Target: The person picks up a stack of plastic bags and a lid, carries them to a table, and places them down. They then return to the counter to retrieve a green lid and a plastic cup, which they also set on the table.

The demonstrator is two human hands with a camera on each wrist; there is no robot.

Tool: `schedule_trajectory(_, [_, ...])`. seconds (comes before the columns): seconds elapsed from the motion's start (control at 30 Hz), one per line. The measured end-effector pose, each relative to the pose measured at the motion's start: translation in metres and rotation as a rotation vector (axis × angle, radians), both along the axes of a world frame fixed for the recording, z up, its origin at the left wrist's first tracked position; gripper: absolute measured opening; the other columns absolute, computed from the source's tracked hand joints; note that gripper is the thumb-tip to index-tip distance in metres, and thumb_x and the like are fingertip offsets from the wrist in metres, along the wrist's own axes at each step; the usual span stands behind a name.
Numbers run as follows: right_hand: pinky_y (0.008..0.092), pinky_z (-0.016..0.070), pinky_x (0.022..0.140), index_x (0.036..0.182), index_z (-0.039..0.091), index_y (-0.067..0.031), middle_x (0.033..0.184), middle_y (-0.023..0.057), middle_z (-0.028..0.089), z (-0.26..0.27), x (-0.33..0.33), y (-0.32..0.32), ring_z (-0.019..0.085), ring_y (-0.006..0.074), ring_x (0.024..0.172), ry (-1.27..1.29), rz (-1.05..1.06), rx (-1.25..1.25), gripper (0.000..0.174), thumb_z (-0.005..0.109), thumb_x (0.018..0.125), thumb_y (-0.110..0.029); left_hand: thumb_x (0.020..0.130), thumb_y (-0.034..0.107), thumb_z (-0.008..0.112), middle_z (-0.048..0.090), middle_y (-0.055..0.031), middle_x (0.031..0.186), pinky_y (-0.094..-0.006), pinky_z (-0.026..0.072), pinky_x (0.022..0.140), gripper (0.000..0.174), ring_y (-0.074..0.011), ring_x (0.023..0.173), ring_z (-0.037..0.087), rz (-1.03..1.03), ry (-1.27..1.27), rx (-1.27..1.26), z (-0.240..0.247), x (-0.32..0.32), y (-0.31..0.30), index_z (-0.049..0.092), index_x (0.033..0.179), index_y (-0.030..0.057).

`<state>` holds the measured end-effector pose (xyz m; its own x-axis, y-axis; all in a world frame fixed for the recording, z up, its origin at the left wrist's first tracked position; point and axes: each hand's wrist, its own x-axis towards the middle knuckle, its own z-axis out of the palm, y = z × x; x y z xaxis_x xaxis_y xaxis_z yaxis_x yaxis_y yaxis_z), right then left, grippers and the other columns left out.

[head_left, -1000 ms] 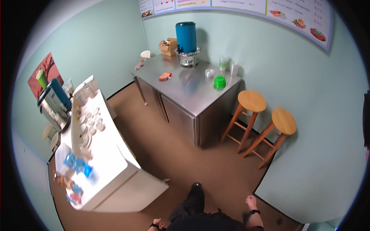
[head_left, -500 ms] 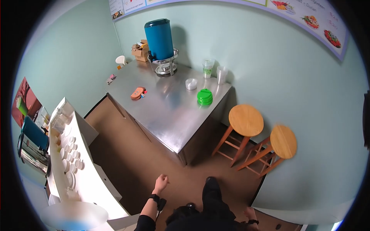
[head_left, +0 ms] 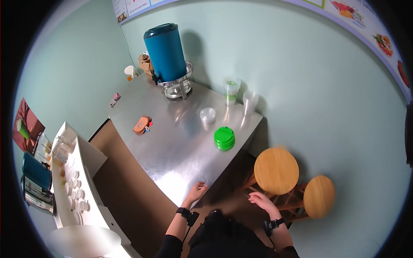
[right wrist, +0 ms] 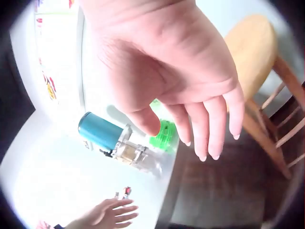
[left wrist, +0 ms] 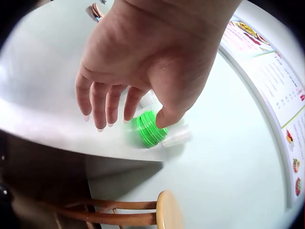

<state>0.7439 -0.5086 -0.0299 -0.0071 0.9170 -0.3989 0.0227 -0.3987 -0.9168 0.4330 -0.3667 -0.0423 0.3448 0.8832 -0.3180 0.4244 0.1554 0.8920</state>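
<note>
Some green lids (left wrist: pixel 147 133) behind left hand (left wrist: pixel 143 57)

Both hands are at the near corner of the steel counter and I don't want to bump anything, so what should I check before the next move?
1. The left hand free: ok, fingers relaxed, holding nothing.
2. The right hand free: ok, open and empty.
3. Left hand's contact with the counter: cannot tell; it is at the near corner's edge.
4. The green lid stack steady: ok, flat on the counter, apart from both hands.
5. Way from left hand to that stack: ok, only bare steel between.
6. Room on the right: probably not ok, the nearer stool sits close by the right hand.
</note>
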Motion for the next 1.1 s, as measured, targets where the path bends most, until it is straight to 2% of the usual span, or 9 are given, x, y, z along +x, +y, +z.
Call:
schedule_trajectory(0.3, [0.0248, 0.0448, 0.071, 0.115, 0.041, 0.0000, 0.087, 0.0074, 0.057, -0.013, -0.020, 0.183, 0.054, 0.0136, 0.078, -0.103, -0.244, -0.140, 0.047, 0.057, 0.081, -0.029, 0.069, 0.046, 0.065, 0.035, -0.0247, 0.122, -0.0383, 0.0409, 0.086, 0.078, -0.0326, 0.107, 0.045, -0.015, 0.079, 0.053, -0.024, 0.073, 0.159, 0.035, 0.123, -0.0018])
schedule_trajectory(0.33, [0.0396, 0.0378, 0.083, 0.129, 0.027, -0.0125, 0.120, 0.0107, 0.042, -0.019, -0.015, 0.198, 0.039, 0.0218, 0.112, -0.045, -0.184, -0.268, 0.069, 0.058, 0.076, -0.045, 0.067, 0.048, 0.065, 0.032, -0.0240, 0.123, -0.0396, 0.0374, 0.090, 0.083, -0.0342, 0.111, 0.041, -0.012, 0.051, 0.062, -0.032, 0.083, 0.178, 0.031, 0.125, -0.0004])
schedule_trajectory(0.37, [0.0396, 0.0378, 0.083, 0.129, 0.027, -0.0125, 0.120, 0.0107, 0.042, -0.025, -0.014, 0.211, 0.039, 0.0218, 0.112, -0.047, -0.187, -0.283, 0.069, 0.058, 0.076, -0.045, 0.067, 0.048, 0.065, 0.032, -0.0240, 0.123, -0.0396, 0.0374, 0.090, 0.083, -0.0342, 0.111, 0.041, -0.015, 0.051, 0.047, -0.039, 0.091, 0.190, 0.031, 0.125, -0.0004])
schedule_trajectory(0.47, [0.0451, 0.0251, 0.096, 0.137, 0.005, -0.0129, 0.140, 0.0180, 0.008, -0.025, -0.015, 0.248, 0.014, 0.0304, 0.128, -0.056, -0.266, -0.257, 0.095, 0.061, 0.070, -0.052, 0.068, 0.051, 0.063, 0.036, -0.0231, 0.124, -0.0412, 0.0301, 0.096, 0.085, -0.0359, 0.115, 0.036, 0.087, 0.020, 0.111, -0.058, 0.116, 0.226, 0.030, 0.127, 0.0005])
schedule_trajectory(0.63, [0.0427, 0.0236, 0.099, 0.135, 0.003, -0.0026, 0.139, 0.0177, 0.011, -0.054, -0.018, 0.293, 0.016, 0.0298, 0.127, -0.142, -0.413, -0.165, 0.101, 0.064, 0.069, -0.049, 0.071, 0.041, 0.065, 0.049, -0.0250, 0.111, -0.0390, 0.0359, 0.092, 0.076, -0.0354, 0.110, 0.043, 0.097, 0.079, 0.303, -0.051, 0.141, 0.245, 0.035, 0.123, -0.0047])
schedule_trajectory(0.73, [0.0422, 0.0241, 0.100, 0.135, 0.002, -0.0024, 0.140, 0.0169, 0.011, -0.080, -0.016, 0.303, 0.017, 0.0278, 0.127, -0.247, -0.448, -0.179, 0.100, 0.066, 0.070, -0.044, 0.069, 0.049, 0.063, 0.044, -0.0194, 0.120, -0.0432, 0.0291, 0.095, 0.078, -0.0345, 0.118, 0.033, 0.012, 0.147, 0.173, -0.047, 0.147, 0.245, 0.036, 0.124, 0.0015])
schedule_trajectory(0.93, [0.0350, 0.0377, 0.092, 0.129, 0.022, -0.0031, 0.127, 0.0153, 0.033, -0.052, -0.014, 0.299, 0.040, 0.0258, 0.113, 0.173, -0.488, -0.077, 0.081, 0.069, 0.070, -0.033, 0.070, 0.044, 0.064, 0.050, -0.0201, 0.111, -0.0422, 0.0323, 0.091, 0.066, -0.0333, 0.105, 0.044, -0.049, -0.135, -0.018, -0.054, 0.162, 0.239, 0.044, 0.114, -0.0001])
schedule_trajectory(1.03, [0.0343, 0.0436, 0.084, 0.127, 0.020, -0.0085, 0.120, 0.0109, 0.038, -0.036, -0.018, 0.291, 0.045, 0.0217, 0.107, 0.354, -0.644, -0.159, 0.073, 0.068, 0.074, -0.025, 0.074, 0.030, 0.064, 0.057, -0.0203, 0.097, -0.0349, 0.0441, 0.078, 0.050, -0.0276, 0.090, 0.057, 0.004, -0.053, 0.248, -0.060, 0.170, 0.216, 0.049, 0.108, -0.0035])
schedule_trajectory(1.1, [0.0520, 0.0339, 0.087, 0.132, 0.011, -0.0260, 0.129, 0.0031, 0.030, -0.041, -0.018, 0.282, 0.033, 0.0227, 0.117, 0.351, -0.549, -0.166, 0.077, 0.064, 0.076, -0.034, 0.073, 0.039, 0.062, 0.053, -0.0215, 0.103, -0.0419, 0.0352, 0.087, 0.058, -0.0356, 0.098, 0.047, 0.079, -0.064, 0.220, -0.068, 0.172, 0.202, 0.047, 0.111, -0.0013])
